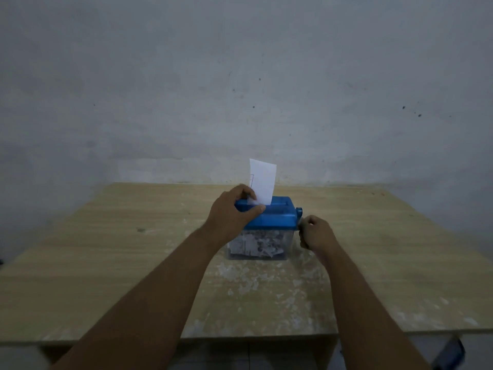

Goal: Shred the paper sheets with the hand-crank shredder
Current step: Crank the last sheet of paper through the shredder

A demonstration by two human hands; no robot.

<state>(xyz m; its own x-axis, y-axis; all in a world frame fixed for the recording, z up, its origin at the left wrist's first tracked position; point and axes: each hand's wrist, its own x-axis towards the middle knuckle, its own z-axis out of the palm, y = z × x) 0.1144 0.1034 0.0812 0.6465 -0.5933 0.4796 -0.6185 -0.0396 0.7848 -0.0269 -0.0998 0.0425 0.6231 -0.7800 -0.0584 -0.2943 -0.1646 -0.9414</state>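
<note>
Left hand (234, 209), fingers clamped on the shredder (277, 217) beside the paper sheet (262, 180), should brace it while right hand (316, 232), curled round the crank (299, 211), turns evenly.

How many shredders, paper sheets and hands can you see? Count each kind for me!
Shredder: 1
Sheet: 1
Hands: 2, left hand on the shredder, right hand on its crank
Total: 4
</note>
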